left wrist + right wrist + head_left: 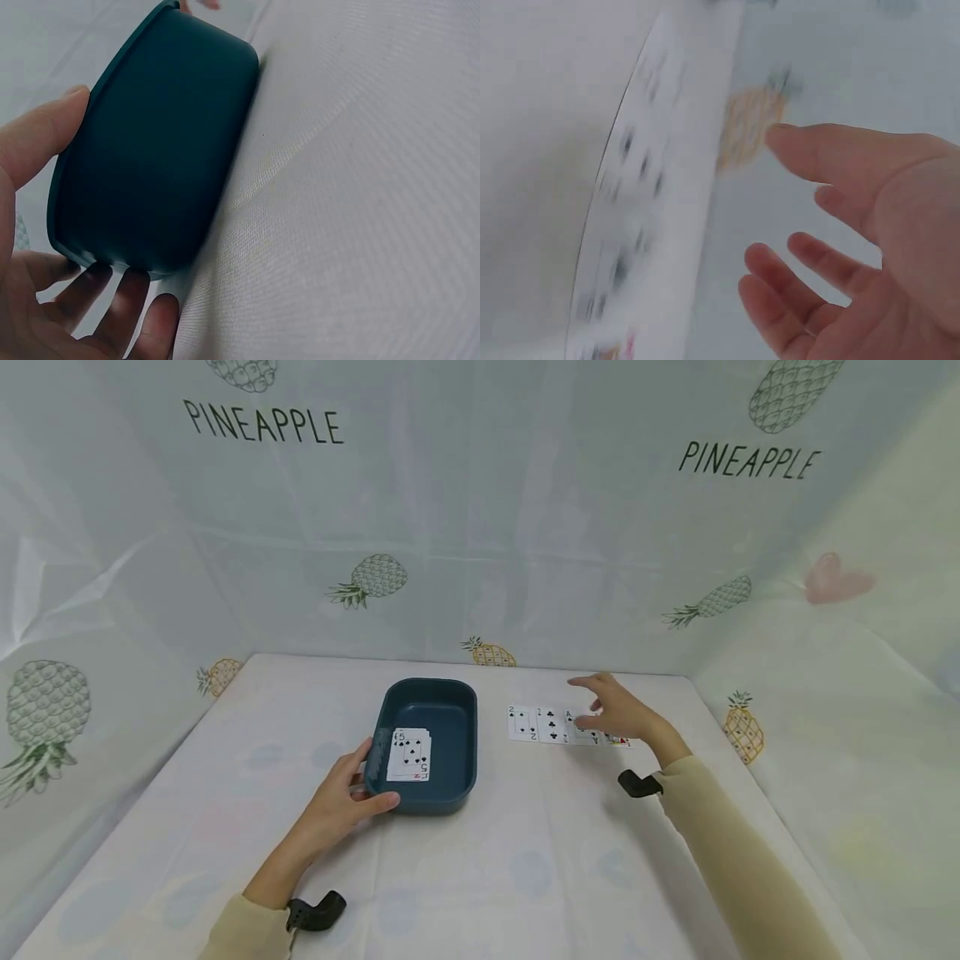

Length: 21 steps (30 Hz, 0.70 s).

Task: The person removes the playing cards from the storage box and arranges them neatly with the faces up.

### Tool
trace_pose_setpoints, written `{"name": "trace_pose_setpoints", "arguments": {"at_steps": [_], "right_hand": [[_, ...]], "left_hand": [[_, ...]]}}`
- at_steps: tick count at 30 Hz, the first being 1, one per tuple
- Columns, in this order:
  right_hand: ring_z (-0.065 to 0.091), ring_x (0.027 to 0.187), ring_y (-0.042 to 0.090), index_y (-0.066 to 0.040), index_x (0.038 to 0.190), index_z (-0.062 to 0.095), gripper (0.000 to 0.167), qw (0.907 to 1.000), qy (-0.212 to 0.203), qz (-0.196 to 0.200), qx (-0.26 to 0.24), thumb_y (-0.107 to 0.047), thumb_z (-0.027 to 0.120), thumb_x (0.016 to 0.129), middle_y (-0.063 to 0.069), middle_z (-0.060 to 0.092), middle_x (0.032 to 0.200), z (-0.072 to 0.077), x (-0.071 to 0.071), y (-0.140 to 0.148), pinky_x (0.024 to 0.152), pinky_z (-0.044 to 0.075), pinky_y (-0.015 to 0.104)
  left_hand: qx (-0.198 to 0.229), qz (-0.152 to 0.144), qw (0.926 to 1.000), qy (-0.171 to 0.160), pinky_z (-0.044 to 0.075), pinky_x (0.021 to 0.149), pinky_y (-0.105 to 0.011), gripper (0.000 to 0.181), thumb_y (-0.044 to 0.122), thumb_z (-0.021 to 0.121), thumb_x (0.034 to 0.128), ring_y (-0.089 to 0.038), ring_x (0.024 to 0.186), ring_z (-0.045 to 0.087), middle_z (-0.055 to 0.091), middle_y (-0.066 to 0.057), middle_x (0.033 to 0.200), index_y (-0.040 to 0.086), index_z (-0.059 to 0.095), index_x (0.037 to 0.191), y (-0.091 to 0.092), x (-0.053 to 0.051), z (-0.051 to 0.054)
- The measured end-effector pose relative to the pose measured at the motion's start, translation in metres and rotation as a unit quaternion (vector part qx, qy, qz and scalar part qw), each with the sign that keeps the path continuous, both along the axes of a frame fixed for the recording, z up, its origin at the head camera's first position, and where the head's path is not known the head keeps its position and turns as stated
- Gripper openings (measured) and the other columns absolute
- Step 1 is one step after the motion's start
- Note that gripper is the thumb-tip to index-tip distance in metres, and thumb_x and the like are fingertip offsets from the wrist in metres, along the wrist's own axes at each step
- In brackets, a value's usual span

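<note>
I see left hand [337, 802] gripping the tray [454, 735] at 8 o'clock, right hand [624, 710] loose, empty over the card row [552, 725] at the tray's 3 o'clock, cards likely light, slippery, best edge-pinched.

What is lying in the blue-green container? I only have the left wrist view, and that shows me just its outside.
Observer: A small pile of playing cards lies face up in the container, with a five on top.
Operator: Are there more cards outside it?
Observer: Yes, a row of face-up cards lies on the table, to the right of the container.
Operator: Is one being held right now?
Observer: No, the right hand is at that row, but nothing shows between its fingers.
</note>
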State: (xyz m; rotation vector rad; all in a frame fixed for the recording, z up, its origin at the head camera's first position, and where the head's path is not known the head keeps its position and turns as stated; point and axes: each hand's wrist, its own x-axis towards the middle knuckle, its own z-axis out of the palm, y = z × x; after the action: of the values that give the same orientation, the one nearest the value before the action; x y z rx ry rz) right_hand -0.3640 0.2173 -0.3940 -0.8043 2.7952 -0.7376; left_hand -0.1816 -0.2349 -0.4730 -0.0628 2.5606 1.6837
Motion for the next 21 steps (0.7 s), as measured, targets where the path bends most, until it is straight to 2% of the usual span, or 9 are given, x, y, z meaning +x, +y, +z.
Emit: {"name": "trace_pose_setpoints", "arguments": {"at_steps": [4, 7, 11, 15, 18, 21], "right_hand": [[0.060, 0.122, 0.042, -0.008, 0.160, 0.045, 0.072, 0.9964, 0.033, 0.040, -0.068, -0.020, 0.079, 0.097, 0.022, 0.048, 0.147, 0.005, 0.021, -0.063, 0.102, 0.053, 0.053], [0.061, 0.124, 0.041, -0.005, 0.158, 0.046, 0.073, 0.9898, 0.044, 0.080, -0.110, -0.022, 0.081, 0.096, 0.023, 0.052, 0.146, -0.002, 0.036, -0.108, 0.105, 0.052, 0.053], [0.059, 0.130, 0.041, -0.003, 0.159, 0.045, 0.077, 0.9838, 0.028, 0.112, -0.137, -0.025, 0.083, 0.095, 0.024, 0.051, 0.150, -0.016, 0.050, -0.155, 0.108, 0.051, 0.052], [0.059, 0.131, 0.036, -0.003, 0.160, 0.042, 0.082, 0.9846, 0.026, 0.134, -0.109, -0.028, 0.084, 0.094, 0.022, 0.050, 0.151, -0.029, 0.056, -0.190, 0.106, 0.053, 0.046], [0.056, 0.137, 0.032, -0.003, 0.161, 0.041, 0.086, 0.9865, 0.032, 0.149, -0.061, -0.029, 0.085, 0.093, 0.019, 0.048, 0.155, -0.032, 0.059, -0.211, 0.112, 0.050, 0.044], [0.052, 0.143, 0.027, -0.005, 0.161, 0.042, 0.087, 0.9886, 0.044, 0.144, -0.009, -0.032, 0.087, 0.092, 0.013, 0.049, 0.158, -0.034, 0.061, -0.225, 0.118, 0.044, 0.042]], "left_hand": [[0.005, 0.001, 1.0000, -0.002, 0.055, 0.105, -0.048, 0.111, 0.036, 0.088, 0.0897, -0.040, 0.134, 0.057, 0.025, -0.017, 0.167, 0.023, 0.015, 0.173, -0.001, 0.001, 0.000], [0.008, 0.000, 1.0000, -0.001, 0.054, 0.106, -0.048, 0.111, 0.034, 0.088, 0.0899, -0.040, 0.135, 0.058, 0.025, -0.017, 0.167, 0.022, 0.015, 0.173, -0.001, 0.001, 0.000], [0.007, -0.002, 1.0000, -0.002, 0.054, 0.107, -0.048, 0.110, 0.034, 0.088, 0.0905, -0.041, 0.135, 0.058, 0.025, -0.018, 0.166, 0.021, 0.015, 0.173, -0.001, 0.001, 0.000], [0.000, -0.003, 1.0000, -0.002, 0.054, 0.107, -0.048, 0.109, 0.036, 0.087, 0.0912, -0.041, 0.135, 0.057, 0.025, -0.019, 0.166, 0.022, 0.015, 0.173, 0.000, 0.001, 0.001], [-0.001, -0.003, 1.0000, -0.001, 0.055, 0.106, -0.048, 0.109, 0.037, 0.087, 0.0912, -0.042, 0.135, 0.057, 0.023, -0.019, 0.167, 0.023, 0.015, 0.173, 0.000, 0.001, 0.001], [-0.001, -0.007, 1.0000, 0.000, 0.055, 0.105, -0.047, 0.110, 0.037, 0.087, 0.0910, -0.043, 0.136, 0.056, 0.022, -0.020, 0.168, 0.023, 0.015, 0.173, -0.001, 0.001, 0.001]]}}
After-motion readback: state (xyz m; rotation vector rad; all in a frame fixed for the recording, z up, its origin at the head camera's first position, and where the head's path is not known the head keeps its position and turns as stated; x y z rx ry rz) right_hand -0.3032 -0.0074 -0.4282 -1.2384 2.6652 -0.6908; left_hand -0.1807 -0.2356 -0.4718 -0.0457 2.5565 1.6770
